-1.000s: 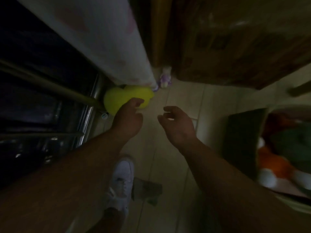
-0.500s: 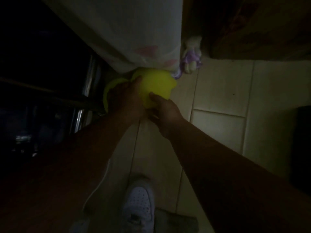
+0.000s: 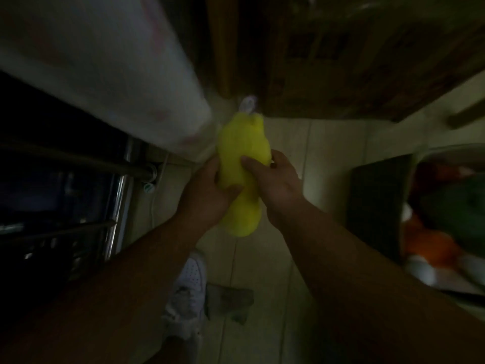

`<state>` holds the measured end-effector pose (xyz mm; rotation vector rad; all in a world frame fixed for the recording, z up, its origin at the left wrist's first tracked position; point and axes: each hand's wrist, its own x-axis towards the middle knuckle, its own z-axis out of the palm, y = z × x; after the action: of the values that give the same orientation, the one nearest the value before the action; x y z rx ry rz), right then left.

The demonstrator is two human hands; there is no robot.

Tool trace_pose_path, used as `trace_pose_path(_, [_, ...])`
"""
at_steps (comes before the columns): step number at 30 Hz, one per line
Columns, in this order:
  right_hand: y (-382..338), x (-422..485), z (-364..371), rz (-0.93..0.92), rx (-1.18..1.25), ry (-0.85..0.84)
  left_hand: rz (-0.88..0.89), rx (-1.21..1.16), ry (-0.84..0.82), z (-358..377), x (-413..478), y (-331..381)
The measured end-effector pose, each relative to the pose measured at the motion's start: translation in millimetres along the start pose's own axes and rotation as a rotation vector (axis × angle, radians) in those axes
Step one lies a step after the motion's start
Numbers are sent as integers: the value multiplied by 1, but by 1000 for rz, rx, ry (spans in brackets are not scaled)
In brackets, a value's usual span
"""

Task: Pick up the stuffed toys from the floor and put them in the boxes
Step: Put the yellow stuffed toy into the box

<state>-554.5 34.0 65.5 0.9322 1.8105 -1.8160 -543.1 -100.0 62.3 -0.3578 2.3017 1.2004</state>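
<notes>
Currently: dim light, some blur, detail limited.

Toy in hand: yellow stuffed toy (image 3: 242,174), elongated and soft, held upright above the tiled floor (image 3: 328,153), well to the left of the box (image 3: 378,206). It does not appear to touch the floor.

Hands: both clamped on the yellow stuffed toy at mid-body. The left hand (image 3: 207,190) wraps the flank away from the box, with the thumb lying across the front. The right hand (image 3: 275,182) wraps the flank nearer the box, its thumb pressed into the plush and denting it. The hands are close together with the toy between them.

Box: open at the right edge of the view. An orange plush (image 3: 430,245) with white parts and a green plush (image 3: 456,211) lie inside; shapes are too blurred to identify.

Progress (judgement): part done. At least two toys are boxed and one is picked up but not yet carried over. Remaining: move the yellow stuffed toy across to the box and release it there.

Also outstanding: a small purple-and-white toy (image 3: 248,105) on the floor, farther from the box than the yellow one, close against the wooden furniture (image 3: 367,61) and beside the hanging pale cloth (image 3: 118,74). Toys outside this view cannot be ruled out.

Other: a white shoe (image 3: 187,292) is planted on the floor, left of the box.
</notes>
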Motion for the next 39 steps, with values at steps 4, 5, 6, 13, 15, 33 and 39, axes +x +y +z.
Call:
trace_pose_path(4, [-49, -65, -61, -96, -39, 64, 86, -13, 24, 10, -54, 76])
trace_pose_path(5, [-60, -83, -76, -106, -45, 66, 113, 10, 30, 11, -71, 96])
trace_pose_path(6, [-72, -102, -93, -121, -64, 69, 142, 39, 36, 13, -89, 117])
trace_pose_path(13, [-150, -270, -210, -224, -183, 110, 234, 154, 34, 20, -238, 245])
trace_pose_path(15, [-167, -317, -236, -240, -192, 87, 252, 167, 55, 19, -284, 277])
trace_pose_path(33, [-282, -669, -366, -404, -356, 95, 296, 40, 155, -14, -630, 445])
trace_pose_path(39, [-289, -708, -368, -458, -295, 160, 398, 57, 161, -30, -654, 463])
